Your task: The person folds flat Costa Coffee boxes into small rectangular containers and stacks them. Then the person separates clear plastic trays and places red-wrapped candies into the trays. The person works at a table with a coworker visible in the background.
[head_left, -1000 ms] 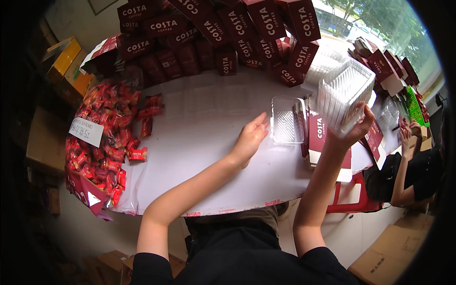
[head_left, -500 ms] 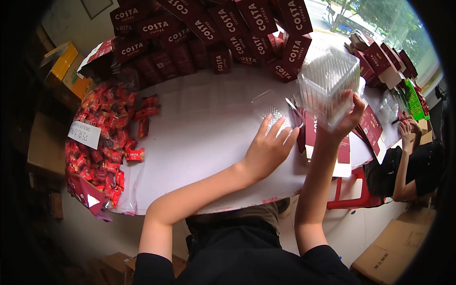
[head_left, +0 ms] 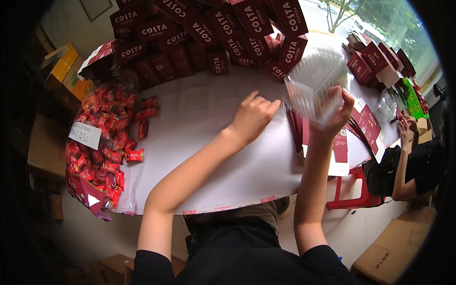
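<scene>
My right hand [head_left: 338,113] is closed on a stack of clear plastic trays [head_left: 314,78], raised above the right part of the white-covered table [head_left: 199,175]. The trays are ribbed, nested and blurred by motion. My left hand [head_left: 255,116] hovers left of the stack with its fingers curled in. One fingertip points toward the stack's lower left edge; whether anything lies inside these fingers is hidden. Below the trays, flat maroon cartons [head_left: 296,129] stand close together on the table, beside more maroon and white cartons [head_left: 339,149].
A clear bag of red-wrapped candies [head_left: 107,142] lies at the left, several loose candies [head_left: 144,128] beside it. Maroon boxes [head_left: 156,29] are piled along the back. At the right, another person's hands [head_left: 406,126] work near a green package [head_left: 414,99]. A red stool [head_left: 351,192] stands below.
My left hand has drawn back left and up, its fingers curling. The clear tray beneath it no longer shows on the table. My right hand has shifted slightly left with the stack.
</scene>
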Demonstrator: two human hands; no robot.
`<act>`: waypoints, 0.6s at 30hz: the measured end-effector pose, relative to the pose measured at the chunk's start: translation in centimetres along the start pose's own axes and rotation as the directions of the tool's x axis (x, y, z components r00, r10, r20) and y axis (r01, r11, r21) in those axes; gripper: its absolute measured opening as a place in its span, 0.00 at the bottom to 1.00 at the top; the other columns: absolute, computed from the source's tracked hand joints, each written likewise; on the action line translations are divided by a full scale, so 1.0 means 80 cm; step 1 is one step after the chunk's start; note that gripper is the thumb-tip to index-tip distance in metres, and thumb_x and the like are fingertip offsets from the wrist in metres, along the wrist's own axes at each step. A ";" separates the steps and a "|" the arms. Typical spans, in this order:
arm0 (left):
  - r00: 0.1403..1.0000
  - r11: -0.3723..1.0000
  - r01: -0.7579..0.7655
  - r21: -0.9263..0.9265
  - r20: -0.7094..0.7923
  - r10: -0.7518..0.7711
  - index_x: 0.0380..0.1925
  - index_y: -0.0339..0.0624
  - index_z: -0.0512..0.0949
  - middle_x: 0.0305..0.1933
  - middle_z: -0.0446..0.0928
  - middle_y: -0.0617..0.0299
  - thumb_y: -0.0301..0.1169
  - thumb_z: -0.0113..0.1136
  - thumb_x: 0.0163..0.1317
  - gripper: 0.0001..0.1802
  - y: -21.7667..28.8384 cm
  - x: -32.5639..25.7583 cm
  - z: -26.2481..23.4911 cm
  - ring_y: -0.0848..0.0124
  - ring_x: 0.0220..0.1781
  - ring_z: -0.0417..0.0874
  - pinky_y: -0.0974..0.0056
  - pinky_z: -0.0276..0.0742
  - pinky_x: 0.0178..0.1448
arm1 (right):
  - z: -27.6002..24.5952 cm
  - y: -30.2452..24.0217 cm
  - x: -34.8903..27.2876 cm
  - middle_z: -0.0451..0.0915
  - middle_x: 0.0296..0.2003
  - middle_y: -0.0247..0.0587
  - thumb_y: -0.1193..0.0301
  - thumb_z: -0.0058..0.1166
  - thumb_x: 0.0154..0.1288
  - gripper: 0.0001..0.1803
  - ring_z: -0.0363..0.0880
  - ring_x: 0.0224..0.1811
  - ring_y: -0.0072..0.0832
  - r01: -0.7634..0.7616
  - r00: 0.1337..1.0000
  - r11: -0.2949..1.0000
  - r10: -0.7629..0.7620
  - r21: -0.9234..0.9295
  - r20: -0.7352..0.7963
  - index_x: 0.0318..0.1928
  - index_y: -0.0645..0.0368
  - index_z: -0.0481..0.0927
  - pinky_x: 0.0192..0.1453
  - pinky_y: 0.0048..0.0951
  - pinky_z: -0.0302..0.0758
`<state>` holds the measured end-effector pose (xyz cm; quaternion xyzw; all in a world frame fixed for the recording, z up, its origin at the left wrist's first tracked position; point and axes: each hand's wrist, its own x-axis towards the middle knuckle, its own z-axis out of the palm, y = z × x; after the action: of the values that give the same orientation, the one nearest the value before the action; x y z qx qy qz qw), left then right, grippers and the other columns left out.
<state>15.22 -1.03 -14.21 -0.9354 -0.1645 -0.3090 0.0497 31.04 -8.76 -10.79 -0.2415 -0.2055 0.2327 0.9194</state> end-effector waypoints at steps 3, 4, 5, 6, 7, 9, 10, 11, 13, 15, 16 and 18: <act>1.000 0.992 -0.011 0.125 -0.023 0.014 0.35 0.39 0.80 0.22 0.77 0.62 0.18 0.53 0.45 0.15 -0.013 -0.003 0.009 0.67 0.31 0.79 0.57 0.73 0.54 | 0.012 -0.008 -0.007 0.78 0.28 0.29 0.63 0.48 0.56 0.09 0.78 0.33 0.18 -0.175 0.981 0.981 0.166 0.089 0.097 0.30 0.54 0.76 0.41 0.23 0.75; 0.999 0.990 -0.015 0.139 -0.030 0.019 0.35 0.39 0.80 0.22 0.77 0.62 0.18 0.53 0.45 0.15 -0.015 -0.004 0.010 0.67 0.31 0.78 0.58 0.73 0.54 | 0.013 -0.009 -0.008 0.78 0.28 0.29 0.63 0.48 0.56 0.09 0.77 0.32 0.19 -0.176 0.981 0.980 0.167 0.088 0.098 0.29 0.54 0.76 0.41 0.23 0.75; 0.999 0.988 -0.018 0.154 -0.037 0.024 0.35 0.40 0.80 0.22 0.77 0.62 0.18 0.53 0.44 0.15 -0.017 -0.005 0.010 0.66 0.31 0.78 0.58 0.73 0.54 | 0.014 -0.009 -0.008 0.78 0.27 0.29 0.63 0.48 0.56 0.09 0.77 0.31 0.19 -0.177 0.981 0.980 0.168 0.088 0.099 0.29 0.54 0.76 0.41 0.23 0.75; 0.999 0.987 -0.018 0.159 -0.039 0.025 0.34 0.40 0.80 0.21 0.77 0.62 0.18 0.53 0.44 0.15 -0.018 -0.008 0.010 0.66 0.32 0.78 0.59 0.73 0.53 | 0.014 -0.010 -0.007 0.78 0.26 0.29 0.63 0.48 0.56 0.09 0.77 0.31 0.19 -0.179 0.980 0.980 0.170 0.087 0.101 0.29 0.53 0.76 0.41 0.23 0.75; 0.999 0.986 -0.019 0.163 -0.038 0.026 0.34 0.40 0.80 0.21 0.77 0.63 0.18 0.54 0.43 0.15 -0.018 -0.011 0.006 0.66 0.32 0.77 0.59 0.72 0.53 | 0.013 -0.009 -0.006 0.78 0.26 0.29 0.63 0.48 0.56 0.09 0.77 0.30 0.19 -0.179 0.981 0.980 0.171 0.090 0.097 0.29 0.54 0.76 0.41 0.23 0.75; 0.999 0.987 -0.024 0.161 -0.036 0.030 0.34 0.40 0.80 0.21 0.77 0.63 0.18 0.54 0.43 0.15 -0.021 -0.015 0.002 0.66 0.32 0.77 0.60 0.72 0.53 | 0.010 -0.006 -0.004 0.78 0.26 0.29 0.63 0.48 0.56 0.09 0.77 0.30 0.19 -0.181 0.981 0.979 0.173 0.095 0.090 0.29 0.54 0.76 0.40 0.23 0.75; 0.999 0.987 -0.023 0.157 -0.035 0.029 0.34 0.40 0.80 0.21 0.77 0.63 0.18 0.54 0.43 0.15 -0.024 -0.018 0.000 0.66 0.32 0.77 0.60 0.71 0.52 | 0.012 -0.006 -0.005 0.78 0.26 0.29 0.63 0.48 0.56 0.09 0.77 0.30 0.19 -0.183 0.980 0.980 0.176 0.083 0.093 0.29 0.54 0.76 0.40 0.23 0.75; 0.999 0.988 -0.023 0.152 -0.034 0.029 0.33 0.40 0.80 0.21 0.77 0.63 0.18 0.54 0.42 0.15 -0.026 -0.021 -0.002 0.66 0.32 0.76 0.60 0.71 0.52 | 0.015 -0.007 -0.008 0.78 0.26 0.29 0.63 0.48 0.56 0.09 0.77 0.30 0.19 -0.185 0.979 0.980 0.178 0.071 0.096 0.29 0.54 0.76 0.40 0.23 0.75; 1.000 0.992 0.001 0.128 -0.025 0.002 0.33 0.40 0.80 0.21 0.77 0.63 0.18 0.54 0.42 0.15 -0.029 -0.030 -0.005 0.65 0.32 0.76 0.60 0.71 0.52 | 0.016 -0.007 -0.010 0.77 0.26 0.29 0.63 0.48 0.56 0.10 0.76 0.30 0.19 -0.202 0.977 0.976 0.196 0.076 0.088 0.29 0.54 0.75 0.40 0.23 0.75; 0.999 0.994 0.011 0.107 -0.033 -0.008 0.33 0.41 0.81 0.21 0.77 0.63 0.18 0.54 0.42 0.15 -0.030 -0.033 -0.008 0.65 0.32 0.76 0.60 0.71 0.52 | 0.014 -0.007 -0.007 0.77 0.26 0.29 0.62 0.47 0.56 0.10 0.76 0.30 0.19 -0.232 0.972 0.966 0.226 0.110 0.066 0.29 0.54 0.75 0.40 0.24 0.74; 0.999 0.995 0.012 0.099 -0.041 -0.008 0.33 0.41 0.81 0.21 0.77 0.64 0.18 0.53 0.42 0.15 -0.029 -0.033 -0.010 0.65 0.32 0.76 0.60 0.71 0.51 | 0.013 -0.007 -0.007 0.77 0.26 0.29 0.62 0.47 0.57 0.10 0.76 0.30 0.19 -0.223 0.974 0.970 0.217 0.096 0.063 0.28 0.54 0.75 0.39 0.24 0.74; 0.999 0.995 0.006 0.102 -0.055 -0.001 0.32 0.41 0.81 0.20 0.76 0.64 0.18 0.53 0.42 0.15 -0.030 -0.033 -0.012 0.65 0.32 0.76 0.59 0.71 0.51 | 0.013 -0.005 -0.006 0.77 0.26 0.29 0.62 0.47 0.57 0.10 0.76 0.30 0.20 -0.202 0.978 0.977 0.199 0.068 0.056 0.28 0.54 0.75 0.39 0.24 0.74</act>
<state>11.87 0.33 -15.06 -0.9226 -0.1803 -0.3257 0.1014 30.29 -9.00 -9.87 -0.2216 -0.1937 0.3374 0.8942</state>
